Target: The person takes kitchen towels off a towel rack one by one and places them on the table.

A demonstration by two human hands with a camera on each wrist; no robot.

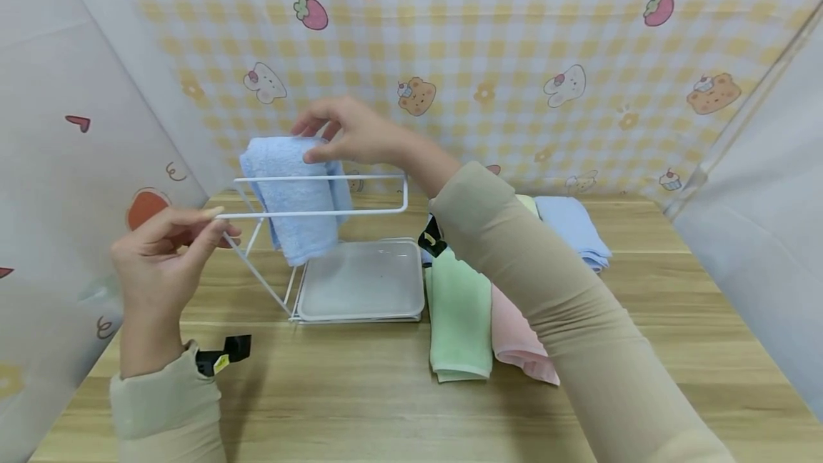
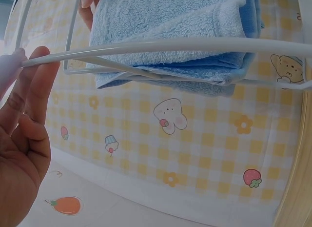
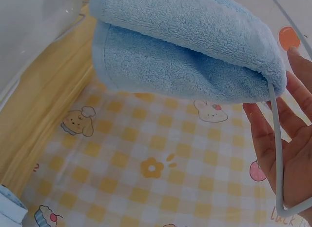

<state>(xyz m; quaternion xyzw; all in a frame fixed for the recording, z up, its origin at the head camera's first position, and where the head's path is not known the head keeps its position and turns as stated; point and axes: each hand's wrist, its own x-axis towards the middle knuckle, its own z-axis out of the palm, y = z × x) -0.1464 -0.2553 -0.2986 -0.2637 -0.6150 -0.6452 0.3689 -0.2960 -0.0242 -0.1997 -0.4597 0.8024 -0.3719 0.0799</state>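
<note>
My left hand (image 1: 163,252) pinches the near left corner of a white wire rack's (image 1: 321,214) upper frame between thumb and fingers. A folded light blue towel (image 1: 298,198) hangs at the left part of that frame, both upper bars crossing in front of it in the head view. Over the towel's top, my right hand (image 1: 353,131) has its thumb on the near side and fingers toward the back, spread and loosely bent. In the right wrist view the fingers (image 3: 263,134) lie beside the towel's end. Whether the towel loops over a bar, I cannot tell.
A shallow white tray (image 1: 363,281) sits in the rack's base. Right of it lie a green towel (image 1: 459,320), a pink towel (image 1: 517,334) and another folded blue towel (image 1: 572,227), partly behind my right sleeve. A patterned cloth (image 1: 489,41) stands behind the wooden table (image 1: 334,384).
</note>
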